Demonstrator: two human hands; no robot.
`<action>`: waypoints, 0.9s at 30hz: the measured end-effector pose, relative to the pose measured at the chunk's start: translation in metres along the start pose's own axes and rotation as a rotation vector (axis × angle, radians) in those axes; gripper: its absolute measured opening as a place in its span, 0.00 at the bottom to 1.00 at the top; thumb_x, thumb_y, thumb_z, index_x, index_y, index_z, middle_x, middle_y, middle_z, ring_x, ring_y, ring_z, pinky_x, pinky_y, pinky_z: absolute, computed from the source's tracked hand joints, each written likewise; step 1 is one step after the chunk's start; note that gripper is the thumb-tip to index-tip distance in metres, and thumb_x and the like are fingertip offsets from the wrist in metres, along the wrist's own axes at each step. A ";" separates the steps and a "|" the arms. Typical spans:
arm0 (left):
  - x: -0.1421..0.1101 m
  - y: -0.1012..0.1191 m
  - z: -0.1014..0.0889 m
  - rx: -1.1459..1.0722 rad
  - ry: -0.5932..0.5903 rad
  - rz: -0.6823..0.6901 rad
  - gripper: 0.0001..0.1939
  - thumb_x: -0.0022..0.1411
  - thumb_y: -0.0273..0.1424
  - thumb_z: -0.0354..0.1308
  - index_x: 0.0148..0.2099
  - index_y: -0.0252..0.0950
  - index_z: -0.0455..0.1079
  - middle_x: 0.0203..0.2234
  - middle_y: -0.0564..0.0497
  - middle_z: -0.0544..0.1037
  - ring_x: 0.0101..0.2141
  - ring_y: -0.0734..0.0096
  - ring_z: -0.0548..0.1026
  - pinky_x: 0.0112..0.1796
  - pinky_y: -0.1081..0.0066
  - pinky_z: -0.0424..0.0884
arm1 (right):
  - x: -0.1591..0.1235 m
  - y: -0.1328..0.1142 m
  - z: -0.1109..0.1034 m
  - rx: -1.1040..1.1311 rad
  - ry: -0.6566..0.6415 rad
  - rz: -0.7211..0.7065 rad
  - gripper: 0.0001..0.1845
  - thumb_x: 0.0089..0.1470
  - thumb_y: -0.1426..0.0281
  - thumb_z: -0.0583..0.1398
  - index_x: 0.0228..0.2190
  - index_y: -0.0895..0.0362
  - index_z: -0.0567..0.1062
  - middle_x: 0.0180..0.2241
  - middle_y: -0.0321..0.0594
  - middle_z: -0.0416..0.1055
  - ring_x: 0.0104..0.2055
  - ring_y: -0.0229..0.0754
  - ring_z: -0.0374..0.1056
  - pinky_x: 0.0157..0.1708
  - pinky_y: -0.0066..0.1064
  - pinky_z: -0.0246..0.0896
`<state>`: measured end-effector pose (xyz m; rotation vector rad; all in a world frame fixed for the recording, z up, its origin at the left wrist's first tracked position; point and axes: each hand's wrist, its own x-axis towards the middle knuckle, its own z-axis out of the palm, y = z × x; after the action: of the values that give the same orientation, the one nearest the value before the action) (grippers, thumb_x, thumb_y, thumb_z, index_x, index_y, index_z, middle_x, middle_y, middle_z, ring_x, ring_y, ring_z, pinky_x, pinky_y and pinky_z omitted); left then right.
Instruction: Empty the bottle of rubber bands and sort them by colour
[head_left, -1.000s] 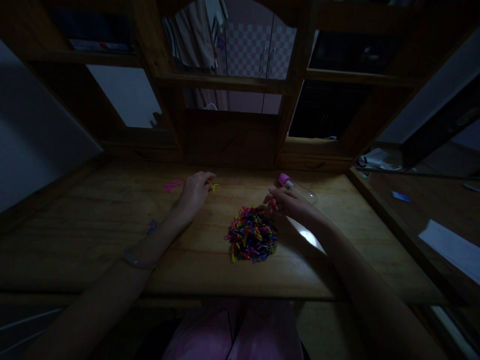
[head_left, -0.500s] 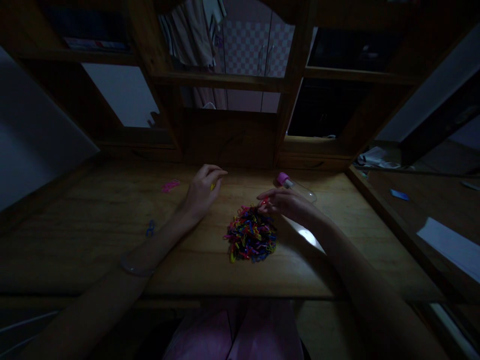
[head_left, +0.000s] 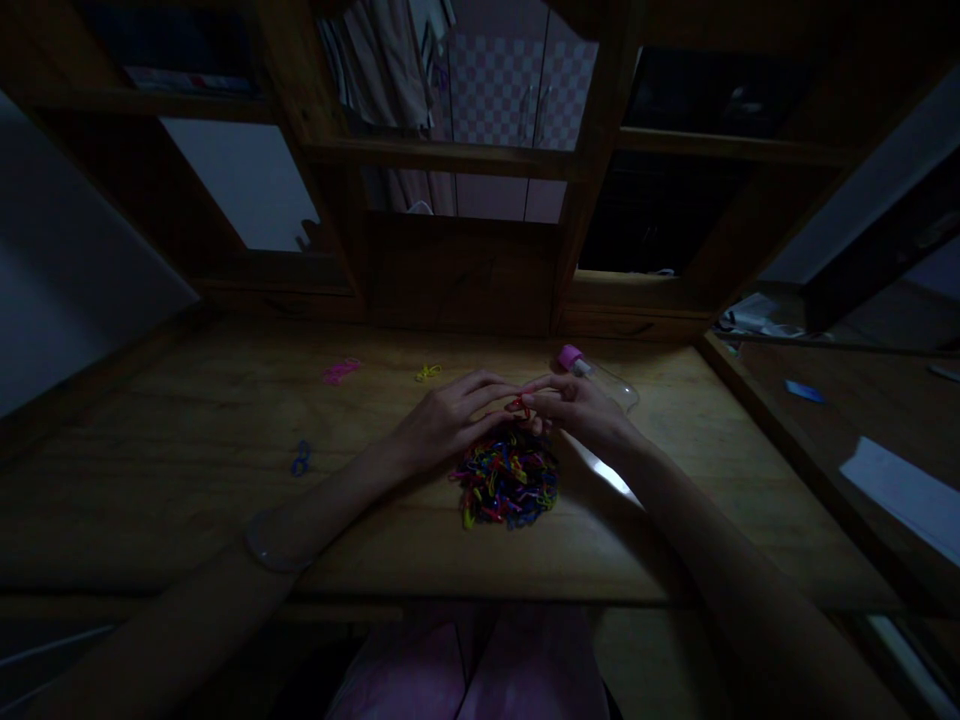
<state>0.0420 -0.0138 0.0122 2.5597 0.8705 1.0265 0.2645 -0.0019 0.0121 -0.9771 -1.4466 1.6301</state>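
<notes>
My right hand [head_left: 589,410] pinches a few red wire clips [head_left: 519,404] above a heap of small clips. The fingertips of my left hand [head_left: 454,418] close on the same red clips from the other side. Just below both hands lies the mixed heap of clips [head_left: 506,480] in red, yellow, blue, pink and black; its far edge is partly covered by my fingers. Left of the heap are smaller groups: yellow clips [head_left: 428,372], pink clips [head_left: 341,370] and blue clips [head_left: 301,458].
Behind my right hand a clear bottle with a purple cap [head_left: 571,357] lies on its side. A wooden shelf unit [head_left: 457,270] borders the table's back. On the right side surface are white paper [head_left: 904,500] and a small blue packet [head_left: 804,390].
My left hand has let go of the yellow clips on the table and moved right and nearer, meeting my right hand. My right hand still holds red clips over the heap.
</notes>
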 end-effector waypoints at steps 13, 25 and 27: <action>-0.002 0.007 0.007 0.052 0.097 -0.014 0.17 0.61 0.37 0.60 0.49 0.35 0.67 0.38 0.47 0.74 0.40 0.67 0.74 0.41 0.67 0.71 | 0.000 0.001 0.028 0.264 0.058 0.034 0.16 0.44 0.63 0.70 0.29 0.58 0.71 0.30 0.38 0.76 0.25 0.32 0.66 0.28 0.27 0.59; -0.001 0.007 0.006 0.000 0.143 -0.031 0.11 0.66 0.33 0.56 0.50 0.38 0.69 0.39 0.48 0.74 0.41 0.68 0.74 0.44 0.67 0.71 | 0.004 0.005 0.024 0.317 0.106 0.048 0.18 0.40 0.63 0.72 0.27 0.57 0.71 0.19 0.28 0.64 0.20 0.30 0.57 0.23 0.26 0.51; -0.001 0.006 0.006 -0.005 0.136 -0.028 0.12 0.66 0.32 0.55 0.51 0.38 0.69 0.40 0.48 0.74 0.42 0.68 0.74 0.45 0.67 0.71 | 0.004 0.004 0.024 0.315 0.122 0.058 0.18 0.39 0.63 0.72 0.27 0.56 0.71 0.19 0.28 0.64 0.20 0.30 0.57 0.24 0.27 0.53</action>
<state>0.0483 -0.0190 0.0095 2.4898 0.9342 1.2040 0.2412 -0.0093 0.0101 -0.9251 -1.0500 1.7436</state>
